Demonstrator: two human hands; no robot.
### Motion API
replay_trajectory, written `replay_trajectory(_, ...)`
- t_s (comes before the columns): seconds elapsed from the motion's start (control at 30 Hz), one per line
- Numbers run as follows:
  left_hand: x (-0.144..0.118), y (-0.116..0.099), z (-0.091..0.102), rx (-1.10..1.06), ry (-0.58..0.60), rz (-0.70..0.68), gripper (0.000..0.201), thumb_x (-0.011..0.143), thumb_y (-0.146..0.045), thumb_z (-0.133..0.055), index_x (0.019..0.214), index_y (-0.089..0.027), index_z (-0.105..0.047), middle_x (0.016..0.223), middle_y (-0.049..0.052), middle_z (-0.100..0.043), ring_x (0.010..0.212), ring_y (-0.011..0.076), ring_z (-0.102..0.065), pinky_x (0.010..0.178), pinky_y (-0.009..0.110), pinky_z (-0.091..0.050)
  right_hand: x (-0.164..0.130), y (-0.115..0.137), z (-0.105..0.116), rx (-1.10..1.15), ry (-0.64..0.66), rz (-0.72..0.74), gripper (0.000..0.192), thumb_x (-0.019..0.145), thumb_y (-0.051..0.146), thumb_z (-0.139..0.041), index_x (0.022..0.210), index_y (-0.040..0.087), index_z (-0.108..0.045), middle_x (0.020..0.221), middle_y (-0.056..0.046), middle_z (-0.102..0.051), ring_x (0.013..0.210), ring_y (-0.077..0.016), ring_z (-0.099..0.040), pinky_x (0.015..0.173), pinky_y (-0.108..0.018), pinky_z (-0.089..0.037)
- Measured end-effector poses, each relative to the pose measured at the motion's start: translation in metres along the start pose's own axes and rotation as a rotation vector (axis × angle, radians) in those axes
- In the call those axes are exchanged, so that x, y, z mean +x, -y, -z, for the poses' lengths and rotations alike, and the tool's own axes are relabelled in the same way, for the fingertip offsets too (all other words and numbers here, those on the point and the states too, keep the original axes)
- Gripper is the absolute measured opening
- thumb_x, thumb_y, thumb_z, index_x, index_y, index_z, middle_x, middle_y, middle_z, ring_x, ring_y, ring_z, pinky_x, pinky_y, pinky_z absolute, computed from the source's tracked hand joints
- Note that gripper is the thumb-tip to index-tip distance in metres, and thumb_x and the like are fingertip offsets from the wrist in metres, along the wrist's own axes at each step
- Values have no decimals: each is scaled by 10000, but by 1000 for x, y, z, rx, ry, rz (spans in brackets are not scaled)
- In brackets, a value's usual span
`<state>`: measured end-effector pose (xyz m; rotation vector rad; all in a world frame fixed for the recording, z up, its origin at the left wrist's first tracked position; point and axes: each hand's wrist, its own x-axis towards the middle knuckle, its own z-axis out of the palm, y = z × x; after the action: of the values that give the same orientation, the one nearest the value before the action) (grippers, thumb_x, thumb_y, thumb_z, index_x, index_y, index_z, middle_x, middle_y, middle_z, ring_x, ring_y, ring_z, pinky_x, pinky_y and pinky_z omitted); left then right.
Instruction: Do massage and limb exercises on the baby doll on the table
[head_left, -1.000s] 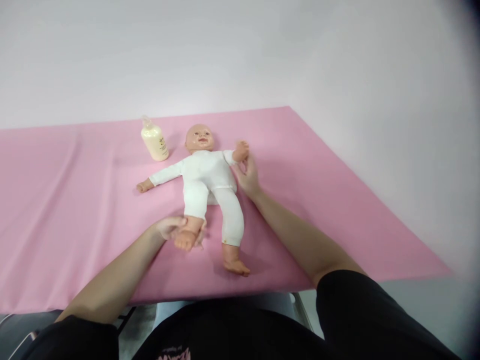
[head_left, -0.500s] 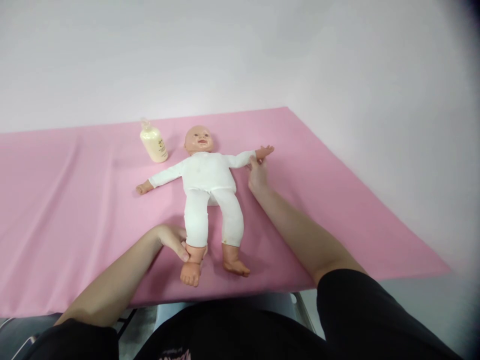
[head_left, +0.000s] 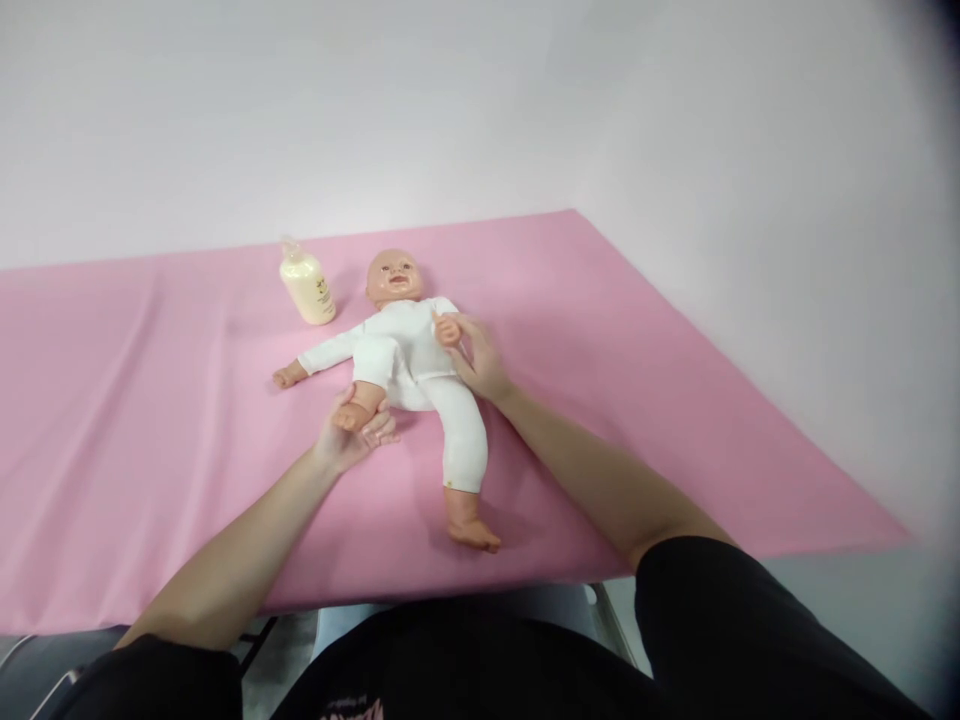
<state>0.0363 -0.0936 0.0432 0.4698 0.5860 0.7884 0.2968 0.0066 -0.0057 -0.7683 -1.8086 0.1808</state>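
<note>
A baby doll (head_left: 411, 345) with a white cloth body lies on its back, head away from me. My left hand (head_left: 341, 442) is closed round the ankle of one leg from below, with the knee bent up toward the belly and the foot pointing at me. My right hand (head_left: 482, 362) grips the doll's forearm near its wrist, folded across the chest. The doll's small hand sits by my thumb and fingers. Its other leg lies straight toward me, and the other arm stretches out to the left.
A pump bottle (head_left: 307, 288) of pale yellow liquid stands left of the doll's head. A pink cloth (head_left: 637, 400) covers the table, with soft folds at the left. White wall rises behind and at the right. The table's front edge is close to my body.
My left hand has lifted the doll's leg and pushed it away from me, bending the knee. My right hand has brought the outstretched arm inward over the chest.
</note>
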Motion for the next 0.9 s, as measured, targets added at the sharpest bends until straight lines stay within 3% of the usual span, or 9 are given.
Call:
replay_trajectory(0.1, 4, 0, -3, -27, -67, -15, 722, 1038, -583, -105, 733, -149, -595, 463, -24, -346, 482, 154, -417, 579, 321, -569, 1, 6, 2, -105, 117, 175, 408, 1040, 360, -443, 1413, 257, -576, 1375, -105, -656, 1344, -268, -584, 1171, -504, -482)
replay_trajectory(0.2, 8, 2, -2, -19, -79, -4, 734, 1039, -588, -122, 729, -140, -614, 460, -18, -356, 484, 156, -428, 565, 316, -563, 6, 13, 4, -195, 212, 248, 385, 1052, 313, -407, 1350, 261, -644, 1328, -94, -686, 1337, -260, -584, 1161, -507, -483)
replay_trajectory(0.3, 11, 3, -1, -2, -73, 1, 709, 1038, -593, -173, 734, -136, -621, 467, -15, -377, 489, 153, -439, 569, 310, -555, 10, 17, 4, -239, 278, 247, 372, 1053, 326, -419, 1301, 253, -686, 1306, -100, -700, 1331, -263, -585, 1156, -507, -482)
replay_trajectory(0.43, 12, 4, 3, 44, -9, -5, 586, 1003, -619, -358, 772, -142, -609, 493, -21, -420, 515, 154, -466, 602, 311, -546, 7, 15, 3, -169, 261, 177, 370, 1048, 352, -420, 1284, 268, -692, 1312, -86, -698, 1334, -266, -589, 1162, -528, -474)
replay_trajectory(0.5, 9, 5, 8, 107, 103, 18, 519, 940, -643, -508, 811, -149, -601, 520, -20, -465, 556, 160, -509, 669, 335, -561, 4, 11, 2, -83, 187, 98, 370, 1030, 400, -456, 1316, 286, -662, 1344, -80, -679, 1340, -271, -587, 1178, -533, -462)
replay_trajectory(0.6, 2, 6, 17, 269, 380, 137, 562, 795, -702, -687, 897, -154, -614, 610, 22, -585, 647, 199, -601, 774, 404, -572, 4, 3, 3, 69, -14, -89, 454, 993, 477, -528, 1403, 287, -567, 1413, -94, -628, 1370, -276, -564, 1215, -522, -425)
replay_trajectory(0.77, -5, 2, 20, 547, 834, 558, 572, 688, -593, -840, 1067, -203, -661, 850, 92, -709, 743, 279, -693, 751, 439, -583, 10, -24, 10, 273, -363, -348, 739, 936, 610, -549, 1560, 303, -299, 1663, -99, -331, 1535, -263, -364, 1229, -493, -406)
replay_trajectory(0.83, -6, 1, 16, 628, 907, 641, 538, 632, -460, -907, 1068, -226, -696, 869, 71, -715, 773, 295, -712, 722, 421, -596, 8, -42, 13, 329, -425, -441, 795, 914, 622, -556, 1576, 325, -229, 1696, -90, -252, 1544, -266, -345, 1182, -514, -454)
replay_trajectory(0.9, -7, 0, 12, 722, 898, 601, 529, 567, -363, -947, 1032, -225, -734, 882, 59, -723, 838, 309, -726, 748, 400, -609, 3, -63, 13, 406, -450, -623, 751, 937, 582, -511, 1577, 353, -192, 1640, -108, -356, 1448, -260, -486, 1099, -539, -520)
